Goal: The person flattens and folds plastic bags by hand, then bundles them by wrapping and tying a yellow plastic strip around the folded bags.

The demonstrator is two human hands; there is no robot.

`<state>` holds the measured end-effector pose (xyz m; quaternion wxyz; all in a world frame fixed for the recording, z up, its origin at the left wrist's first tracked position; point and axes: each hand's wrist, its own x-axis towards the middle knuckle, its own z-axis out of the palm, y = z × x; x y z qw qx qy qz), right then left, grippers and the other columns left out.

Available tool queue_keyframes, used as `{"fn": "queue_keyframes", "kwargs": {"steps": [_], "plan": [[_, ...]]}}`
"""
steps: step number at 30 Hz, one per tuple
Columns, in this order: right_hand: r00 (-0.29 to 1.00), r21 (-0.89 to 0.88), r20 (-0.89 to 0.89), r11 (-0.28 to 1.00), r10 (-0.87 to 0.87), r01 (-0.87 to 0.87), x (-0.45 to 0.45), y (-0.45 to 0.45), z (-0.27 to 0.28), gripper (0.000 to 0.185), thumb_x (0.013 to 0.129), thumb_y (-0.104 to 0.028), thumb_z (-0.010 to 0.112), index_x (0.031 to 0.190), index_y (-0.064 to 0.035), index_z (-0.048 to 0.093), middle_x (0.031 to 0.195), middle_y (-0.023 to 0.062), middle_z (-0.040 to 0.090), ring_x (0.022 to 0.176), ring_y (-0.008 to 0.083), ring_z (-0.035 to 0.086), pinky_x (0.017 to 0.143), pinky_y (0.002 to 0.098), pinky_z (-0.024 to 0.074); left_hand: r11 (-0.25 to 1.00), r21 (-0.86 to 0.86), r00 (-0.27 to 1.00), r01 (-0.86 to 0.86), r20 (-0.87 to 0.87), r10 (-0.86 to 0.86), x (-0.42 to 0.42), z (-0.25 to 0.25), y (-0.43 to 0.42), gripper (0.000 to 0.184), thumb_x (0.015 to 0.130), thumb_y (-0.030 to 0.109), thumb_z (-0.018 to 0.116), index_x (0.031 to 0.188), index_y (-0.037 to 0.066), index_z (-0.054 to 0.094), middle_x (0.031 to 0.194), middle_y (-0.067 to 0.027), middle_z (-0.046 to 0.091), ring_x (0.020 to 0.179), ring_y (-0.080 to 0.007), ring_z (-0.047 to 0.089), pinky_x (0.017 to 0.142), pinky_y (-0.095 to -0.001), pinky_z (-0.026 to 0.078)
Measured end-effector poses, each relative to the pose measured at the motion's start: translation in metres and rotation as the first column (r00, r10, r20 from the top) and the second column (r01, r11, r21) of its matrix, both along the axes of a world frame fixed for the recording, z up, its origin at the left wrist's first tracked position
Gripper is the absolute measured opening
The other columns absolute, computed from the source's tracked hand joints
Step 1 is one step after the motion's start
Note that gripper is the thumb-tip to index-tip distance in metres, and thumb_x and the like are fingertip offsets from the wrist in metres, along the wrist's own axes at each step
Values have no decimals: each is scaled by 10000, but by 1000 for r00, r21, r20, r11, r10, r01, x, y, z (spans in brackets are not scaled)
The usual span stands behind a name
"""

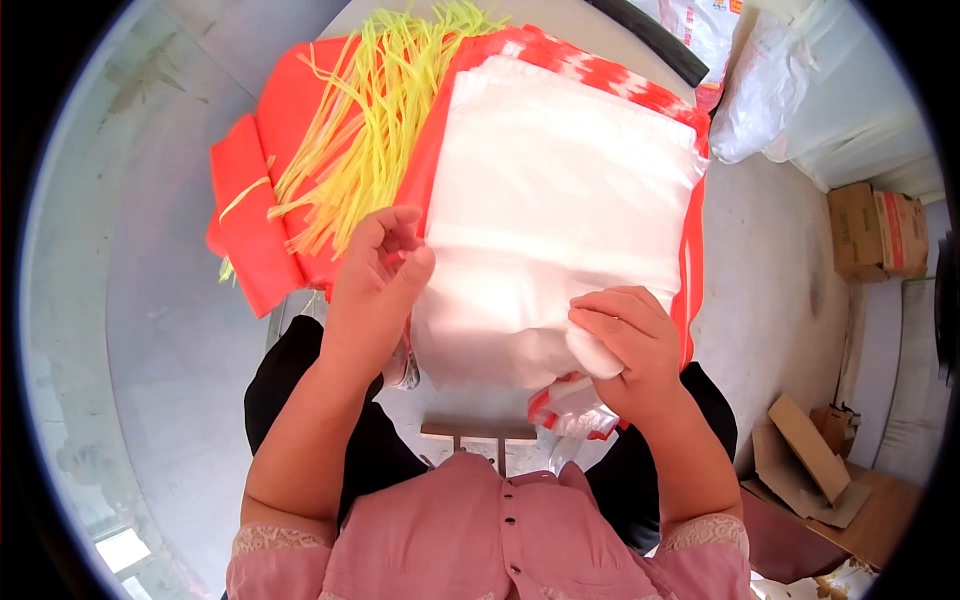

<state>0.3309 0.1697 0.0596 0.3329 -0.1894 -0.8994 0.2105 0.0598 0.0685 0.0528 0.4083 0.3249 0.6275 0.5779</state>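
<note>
A stack of white plastic sheets or bags (560, 180) lies in front of me on top of red-and-white plastic (600, 65). My left hand (380, 265) is at the left edge of the stack, fingers loosely curled, thumb apart, with nothing visible in it. At the near right part of the stack, my right hand (635, 345) is closed around a smooth, rounded white wad (592, 352) whose kind I cannot make out. Yellow strips of tie (375, 130) lie in a loose bunch beyond my left hand, over red plastic (290, 100).
A folded red bundle (250, 220) tied with a yellow strip hangs at the table's left edge. A black roll (655, 40) lies at the far right. Crumpled red-and-clear plastic (580, 405) sits below my right hand. Cardboard boxes (865, 235) stand on the floor to the right.
</note>
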Motion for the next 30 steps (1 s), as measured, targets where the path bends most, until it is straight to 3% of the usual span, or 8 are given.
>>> {"fn": "queue_keyframes", "kwargs": {"steps": [3,6,9,12,15,21,27,30], "plan": [[1000,-101,-30,995,4,-7,1,0,0,519,566,69,747,1081,8,747,1127,142,732,967,349,686,795,416,575,997,-23,988,76,136,-72,1,-5,-9,605,1007,161,690,1543,51,432,1301,-84,530,1149,-176,546,1005,-338,474],[1000,-140,-12,990,-29,27,1,-2,2,325,746,96,728,1061,23,751,1110,135,738,985,307,687,836,370,566,993,-78,974,89,213,-70,3,4,-16,704,1007,169,686,1608,63,334,1336,-96,516,1161,-185,551,1018,-345,469],[999,-168,-12,985,-30,27,2,-2,0,322,747,89,731,1062,28,753,1107,139,739,980,306,691,831,368,566,977,-156,944,144,317,-88,-2,16,-20,746,1012,143,669,1636,67,268,1301,-103,559,1174,-179,568,994,-344,486],[999,-184,-26,983,-19,14,1,-2,0,321,754,81,731,1070,31,754,1110,143,739,974,303,694,821,365,566,984,-18,872,177,466,-149,8,13,-20,761,1013,90,640,1651,71,226,1186,-92,645,1088,-155,623,929,-334,512],[1000,-167,-11,986,24,-25,3,0,-6,451,644,59,720,1090,0,749,1139,153,730,964,356,690,810,409,577,917,-65,848,394,410,-336,-2,13,-30,838,1016,230,715,1688,133,225,1189,-107,709,972,-90,653,766,-274,524],[984,103,122,984,129,-142,0,-2,-7,371,645,-83,807,1009,-60,739,1068,96,716,883,323,695,735,413,587,807,-184,801,561,365,-474,-15,6,-35,929,957,38,726,1710,117,188,1237,-130,691,1086,-140,678,935,-322,558],[980,178,152,972,129,-156,-1,-4,-8,370,635,-81,732,1005,-55,735,1027,85,695,874,298,686,726,397,586,718,-213,746,663,273,-608,-11,7,-35,898,931,-43,689,1697,66,232,1331,-75,640,1082,-90,635,922,-282,539],[981,175,136,971,138,-161,0,-4,-8,376,634,-75,733,1009,-45,734,1028,85,693,879,295,687,729,395,587,574,-371,678,730,283,-679,-12,35,-27,825,926,-46,693,1662,48,331,1327,-41,645,1082,-65,615,933,-264,523]]}}
